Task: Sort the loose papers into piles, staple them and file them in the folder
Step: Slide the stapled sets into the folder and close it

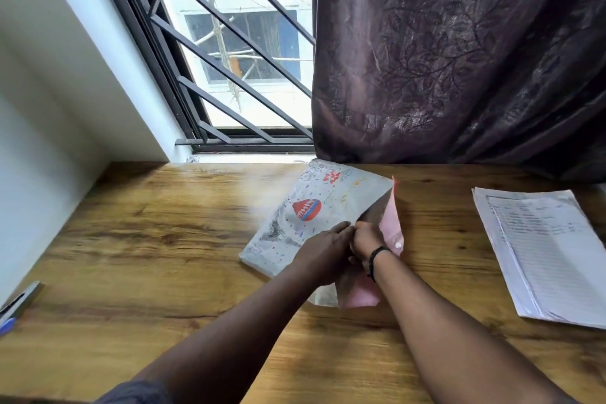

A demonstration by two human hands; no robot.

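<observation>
A translucent folder (314,210) printed with a red-and-blue balloon lies in the middle of the wooden desk (164,239), its pink flap (392,223) with a white snap button open to the right. My left hand (323,251) rests on the folder's front cover near its edge, fingers straight. My right hand (367,241), with a black wristband, has its fingers curled at the folder's opening, pinching the cover's edge beside the left fingertips. A pile of printed papers (544,253) lies at the right of the desk, away from both hands.
A stapler (21,300) with a blue end sits at the desk's left edge. A dark patterned curtain (459,53) hangs behind the desk on the right. A barred window (236,53) is behind on the left, with a white wall beside it.
</observation>
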